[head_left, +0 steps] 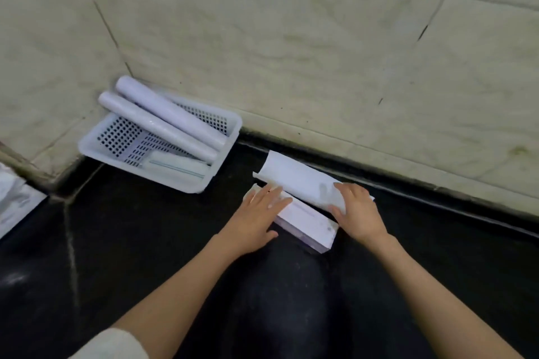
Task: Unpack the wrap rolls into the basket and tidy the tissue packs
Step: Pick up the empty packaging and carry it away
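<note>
On the dark bench below a tiled wall, the left hand lies flat, grip released, on a wrap box; the right hand grasps its raised lid.

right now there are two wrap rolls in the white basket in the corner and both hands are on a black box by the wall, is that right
Not quite. The head view shows the box is white, not black; only the floor under it is black. The rest holds: two wrap rolls lie in the white basket in the corner, and the left hand and right hand are on the box by the wall.
</note>
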`<state>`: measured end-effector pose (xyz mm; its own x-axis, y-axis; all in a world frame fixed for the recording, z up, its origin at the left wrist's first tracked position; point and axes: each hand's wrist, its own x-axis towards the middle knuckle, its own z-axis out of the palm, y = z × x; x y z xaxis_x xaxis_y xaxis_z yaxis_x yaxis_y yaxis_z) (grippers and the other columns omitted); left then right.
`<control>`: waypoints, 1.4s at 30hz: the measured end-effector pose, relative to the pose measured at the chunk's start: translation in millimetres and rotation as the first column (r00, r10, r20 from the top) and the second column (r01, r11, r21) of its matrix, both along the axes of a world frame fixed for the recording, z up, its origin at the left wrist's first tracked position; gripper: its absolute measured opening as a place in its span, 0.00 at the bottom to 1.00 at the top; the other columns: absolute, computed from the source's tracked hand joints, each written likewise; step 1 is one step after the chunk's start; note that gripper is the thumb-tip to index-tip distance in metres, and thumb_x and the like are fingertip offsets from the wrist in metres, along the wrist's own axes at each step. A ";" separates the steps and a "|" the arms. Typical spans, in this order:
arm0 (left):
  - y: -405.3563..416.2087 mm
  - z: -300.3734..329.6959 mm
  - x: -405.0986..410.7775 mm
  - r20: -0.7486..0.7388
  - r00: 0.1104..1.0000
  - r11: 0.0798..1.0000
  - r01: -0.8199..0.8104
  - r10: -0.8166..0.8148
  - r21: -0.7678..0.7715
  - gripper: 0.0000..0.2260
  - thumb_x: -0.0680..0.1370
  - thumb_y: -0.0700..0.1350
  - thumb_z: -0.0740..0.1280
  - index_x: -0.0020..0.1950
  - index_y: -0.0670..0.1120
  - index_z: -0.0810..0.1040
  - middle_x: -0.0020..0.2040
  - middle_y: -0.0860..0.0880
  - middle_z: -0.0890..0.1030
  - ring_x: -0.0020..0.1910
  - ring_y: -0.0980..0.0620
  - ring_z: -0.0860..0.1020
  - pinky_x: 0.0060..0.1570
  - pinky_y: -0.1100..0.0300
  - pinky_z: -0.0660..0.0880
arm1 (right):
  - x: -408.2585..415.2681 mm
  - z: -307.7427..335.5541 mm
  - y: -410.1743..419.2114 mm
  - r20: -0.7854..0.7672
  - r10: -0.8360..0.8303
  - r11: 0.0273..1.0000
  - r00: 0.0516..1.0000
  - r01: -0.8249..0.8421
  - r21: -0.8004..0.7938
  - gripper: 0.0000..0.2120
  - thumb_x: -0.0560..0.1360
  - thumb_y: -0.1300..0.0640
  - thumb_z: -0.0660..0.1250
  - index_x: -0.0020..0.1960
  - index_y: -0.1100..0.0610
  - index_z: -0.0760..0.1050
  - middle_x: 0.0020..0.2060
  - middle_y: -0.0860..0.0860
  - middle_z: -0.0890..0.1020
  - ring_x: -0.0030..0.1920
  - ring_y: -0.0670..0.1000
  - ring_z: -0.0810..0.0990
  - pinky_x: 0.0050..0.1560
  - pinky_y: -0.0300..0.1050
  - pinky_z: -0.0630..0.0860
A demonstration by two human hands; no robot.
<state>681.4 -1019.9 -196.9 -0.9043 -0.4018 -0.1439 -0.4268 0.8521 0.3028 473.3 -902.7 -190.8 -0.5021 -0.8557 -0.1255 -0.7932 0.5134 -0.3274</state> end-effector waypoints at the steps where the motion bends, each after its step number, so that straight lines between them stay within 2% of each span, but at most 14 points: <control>1: -0.4 -3.8 -13.7 0.021 1.000 1.000 0.011 -0.011 -0.005 0.33 0.75 0.47 0.66 0.75 0.52 0.51 0.78 0.48 0.48 0.76 0.48 0.43 0.75 0.47 0.43 | -12.0 -5.9 -3.3 -0.016 0.015 0.999 1.000 -0.014 0.044 0.29 0.75 0.47 0.63 0.72 0.56 0.61 0.70 0.58 0.65 0.72 0.58 0.59 0.72 0.52 0.57; 4: 0.7 -16.5 -41.4 0.083 0.996 1.000 0.030 -0.030 -0.002 0.35 0.74 0.47 0.67 0.75 0.53 0.51 0.78 0.49 0.48 0.76 0.48 0.42 0.73 0.48 0.40 | -37.2 -26.7 -13.9 -0.005 0.087 0.977 0.996 -0.085 0.194 0.34 0.73 0.39 0.62 0.73 0.50 0.56 0.75 0.54 0.55 0.76 0.56 0.47 0.74 0.58 0.47; 6: 3.6 -23.5 -47.9 0.111 0.994 1.000 0.021 -0.021 0.002 0.33 0.74 0.46 0.66 0.75 0.53 0.52 0.77 0.48 0.52 0.76 0.48 0.44 0.73 0.47 0.40 | -45.9 -39.2 -19.6 0.028 0.132 0.956 0.991 -0.134 0.260 0.33 0.72 0.37 0.61 0.72 0.48 0.58 0.75 0.54 0.54 0.76 0.56 0.46 0.73 0.61 0.45; 8: 5.3 -27.3 -47.7 0.119 0.993 1.000 0.001 0.002 -0.021 0.31 0.75 0.46 0.65 0.74 0.54 0.54 0.75 0.48 0.57 0.76 0.48 0.48 0.74 0.46 0.42 | -50.5 -48.0 -23.0 0.037 0.161 0.942 0.986 -0.164 0.292 0.30 0.71 0.37 0.62 0.68 0.48 0.64 0.72 0.56 0.60 0.73 0.57 0.55 0.72 0.63 0.49; 10: 8.0 -30.1 -43.5 0.105 0.994 0.999 -0.018 0.023 -0.042 0.29 0.76 0.47 0.64 0.73 0.54 0.56 0.72 0.48 0.61 0.74 0.47 0.53 0.75 0.46 0.44 | -50.6 -52.7 -23.9 -0.017 0.201 0.938 0.979 -0.187 0.291 0.26 0.70 0.38 0.64 0.63 0.50 0.68 0.64 0.56 0.67 0.66 0.59 0.65 0.67 0.61 0.60; 13: 11.4 -31.8 -37.9 0.089 0.995 0.996 -0.047 0.054 -0.073 0.26 0.75 0.47 0.63 0.71 0.53 0.59 0.69 0.49 0.64 0.69 0.48 0.60 0.74 0.49 0.48 | -48.9 -53.4 -21.5 -0.123 0.226 0.957 0.966 -0.196 0.213 0.21 0.71 0.41 0.65 0.58 0.52 0.71 0.56 0.54 0.70 0.59 0.58 0.70 0.58 0.56 0.64; 16: 15.6 -31.8 -35.6 0.126 0.987 0.994 -0.091 0.099 -0.067 0.27 0.74 0.50 0.65 0.71 0.52 0.59 0.66 0.48 0.66 0.67 0.47 0.63 0.74 0.47 0.48 | -45.6 -47.9 -7.2 -0.171 0.204 0.972 0.964 -0.178 0.157 0.20 0.72 0.45 0.64 0.60 0.53 0.70 0.56 0.55 0.72 0.58 0.57 0.71 0.56 0.54 0.66; 18: 23.5 -30.4 -35.5 0.129 0.983 0.991 -0.131 0.132 -0.017 0.28 0.73 0.54 0.66 0.70 0.52 0.60 0.63 0.48 0.67 0.64 0.47 0.67 0.72 0.49 0.54 | -43.1 -40.8 12.6 -0.191 0.135 0.986 0.972 -0.114 0.119 0.20 0.74 0.47 0.63 0.62 0.55 0.70 0.56 0.56 0.72 0.57 0.58 0.71 0.54 0.53 0.68; 21: 46.9 -29.9 -29.3 0.101 0.976 0.979 -0.199 0.194 0.048 0.30 0.71 0.57 0.66 0.69 0.51 0.61 0.60 0.48 0.68 0.58 0.47 0.70 0.59 0.54 0.66 | -34.6 -25.5 55.5 -0.159 -0.063 0.997 0.985 0.070 0.035 0.17 0.74 0.50 0.64 0.60 0.58 0.71 0.55 0.57 0.73 0.53 0.59 0.73 0.48 0.51 0.72; 26: 92.2 -22.8 -21.4 -0.008 0.989 0.974 -0.143 0.147 0.173 0.29 0.71 0.59 0.66 0.67 0.50 0.63 0.58 0.50 0.68 0.56 0.48 0.71 0.54 0.55 0.69 | 2.2 -0.6 148.8 -0.115 -0.353 0.935 0.928 0.355 -0.009 0.16 0.74 0.50 0.65 0.58 0.57 0.71 0.54 0.55 0.72 0.48 0.58 0.76 0.40 0.48 0.72; 29: 122.3 -12.0 -29.0 -0.078 0.995 0.960 -0.042 0.067 0.276 0.28 0.71 0.58 0.67 0.66 0.48 0.64 0.57 0.49 0.70 0.56 0.48 0.71 0.55 0.51 0.72 | 42.4 4.9 215.4 -0.097 -0.542 0.840 0.835 0.540 -0.043 0.16 0.74 0.49 0.65 0.58 0.56 0.71 0.54 0.53 0.71 0.46 0.57 0.77 0.36 0.45 0.70; 34: 198.0 3.0 -35.7 -0.120 0.974 0.898 0.226 -0.195 0.377 0.27 0.72 0.56 0.67 0.67 0.50 0.64 0.59 0.49 0.71 0.59 0.48 0.70 0.59 0.50 0.70 | 130.9 10.4 321.3 -0.043 -0.815 0.579 0.578 0.810 -0.092 0.15 0.72 0.50 0.67 0.56 0.55 0.71 0.53 0.52 0.72 0.42 0.58 0.79 0.35 0.45 0.70; 38: 282.9 10.8 -26.2 -0.112 0.901 0.802 0.425 -0.419 0.420 0.28 0.71 0.58 0.66 0.68 0.52 0.63 0.59 0.51 0.70 0.60 0.49 0.70 0.60 0.49 0.70 | 197.0 15.0 405.9 -0.019 -0.943 0.333 0.333 0.937 -0.109 0.16 0.73 0.49 0.66 0.57 0.53 0.70 0.54 0.51 0.72 0.44 0.59 0.79 0.38 0.48 0.72; 42: 377.3 22.1 -14.9 -0.116 0.756 0.665 0.629 -0.645 0.403 0.28 0.71 0.57 0.67 0.68 0.52 0.63 0.60 0.51 0.70 0.61 0.49 0.70 0.60 0.49 0.70 | 264.4 22.0 488.0 -0.007 -0.995 0.096 0.096 0.986 -0.133 0.16 0.73 0.49 0.66 0.56 0.53 0.69 0.54 0.51 0.73 0.42 0.61 0.79 0.38 0.50 0.73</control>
<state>666.4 -642.6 -174.8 -0.9099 0.3701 -0.1872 0.1584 0.7272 0.6679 737.7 -414.7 -168.8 -0.9089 0.4170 -0.0067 0.3868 0.8368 -0.3874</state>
